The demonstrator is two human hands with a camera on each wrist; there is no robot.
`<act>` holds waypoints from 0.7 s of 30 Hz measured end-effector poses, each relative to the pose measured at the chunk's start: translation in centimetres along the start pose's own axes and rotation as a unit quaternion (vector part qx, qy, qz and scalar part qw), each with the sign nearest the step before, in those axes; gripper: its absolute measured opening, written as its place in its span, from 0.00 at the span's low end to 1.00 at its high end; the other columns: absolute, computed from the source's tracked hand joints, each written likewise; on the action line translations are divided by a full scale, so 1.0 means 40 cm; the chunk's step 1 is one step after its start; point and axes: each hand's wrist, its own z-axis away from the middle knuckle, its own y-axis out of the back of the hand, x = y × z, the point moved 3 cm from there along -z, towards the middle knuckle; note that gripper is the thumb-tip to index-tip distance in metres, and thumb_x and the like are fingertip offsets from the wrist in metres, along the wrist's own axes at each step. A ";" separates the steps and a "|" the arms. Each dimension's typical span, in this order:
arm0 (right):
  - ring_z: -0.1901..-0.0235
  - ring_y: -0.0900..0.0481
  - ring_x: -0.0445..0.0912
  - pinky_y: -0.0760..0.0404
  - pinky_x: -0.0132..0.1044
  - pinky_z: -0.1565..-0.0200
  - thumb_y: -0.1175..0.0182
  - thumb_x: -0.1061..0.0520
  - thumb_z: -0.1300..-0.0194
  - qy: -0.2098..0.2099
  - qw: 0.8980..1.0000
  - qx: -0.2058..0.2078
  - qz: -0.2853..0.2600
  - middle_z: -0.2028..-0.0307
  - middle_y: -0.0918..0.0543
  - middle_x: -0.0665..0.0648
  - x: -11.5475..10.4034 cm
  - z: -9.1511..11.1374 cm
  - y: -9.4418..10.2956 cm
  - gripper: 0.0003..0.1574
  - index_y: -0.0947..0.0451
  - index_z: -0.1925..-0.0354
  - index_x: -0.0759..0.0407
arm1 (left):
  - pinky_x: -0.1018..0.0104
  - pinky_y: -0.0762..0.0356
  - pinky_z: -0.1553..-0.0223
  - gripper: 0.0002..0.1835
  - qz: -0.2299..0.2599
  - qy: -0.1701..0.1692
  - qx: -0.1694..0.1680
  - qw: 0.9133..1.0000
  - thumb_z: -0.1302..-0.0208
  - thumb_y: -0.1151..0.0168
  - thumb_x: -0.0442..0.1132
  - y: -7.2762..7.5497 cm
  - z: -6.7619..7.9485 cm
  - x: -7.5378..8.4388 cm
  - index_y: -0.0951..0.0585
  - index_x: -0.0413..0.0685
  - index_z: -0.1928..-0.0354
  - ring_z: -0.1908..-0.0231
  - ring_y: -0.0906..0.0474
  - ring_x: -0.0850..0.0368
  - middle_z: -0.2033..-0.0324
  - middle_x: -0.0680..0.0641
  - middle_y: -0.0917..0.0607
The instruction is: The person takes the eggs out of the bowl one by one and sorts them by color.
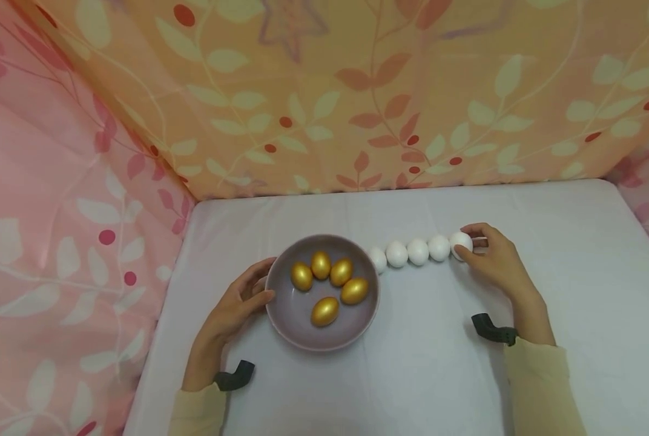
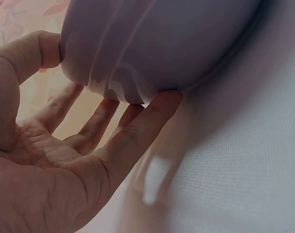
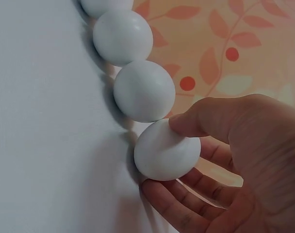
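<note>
Left fingers (image 2: 142,136) spread apart, slightly bent; right fingers (image 3: 179,206) curl toward the thumb (image 3: 205,116).

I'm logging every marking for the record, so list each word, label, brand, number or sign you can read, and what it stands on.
None: no text can be read on the gold eggs, white eggs or bowl.
Patterned cloth: only leaves, dots and drawn shapes such as a star.
Black wrist pieces: too small to tell whether they are marked.
</note>
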 end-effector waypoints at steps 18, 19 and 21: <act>0.40 0.22 0.70 0.20 0.67 0.41 0.38 0.48 0.22 0.024 0.998 -0.036 0.055 0.37 0.25 0.75 -0.030 0.009 0.015 0.36 0.33 0.28 0.67 | 0.61 0.12 0.49 0.36 -0.011 -0.007 0.004 1.000 0.25 0.39 0.30 -0.003 0.006 0.002 0.37 0.49 0.19 0.36 0.20 0.58 0.26 0.43 0.30; 0.40 0.22 0.70 0.20 0.68 0.41 0.39 0.48 0.22 0.027 0.998 -0.031 0.056 0.37 0.25 0.76 -0.034 0.010 0.019 0.36 0.32 0.28 0.67 | 0.61 0.12 0.49 0.36 -0.010 -0.007 0.004 1.000 0.25 0.39 0.30 -0.003 0.006 0.003 0.37 0.49 0.19 0.36 0.20 0.58 0.26 0.43 0.30; 0.40 0.22 0.70 0.20 0.68 0.41 0.40 0.49 0.22 0.034 0.998 -0.020 0.054 0.37 0.26 0.76 -0.042 0.012 0.026 0.34 0.31 0.28 0.67 | 0.61 0.12 0.48 0.36 -0.010 -0.007 0.003 1.000 0.25 0.39 0.30 -0.003 0.004 0.005 0.37 0.49 0.19 0.35 0.21 0.57 0.25 0.42 0.30</act>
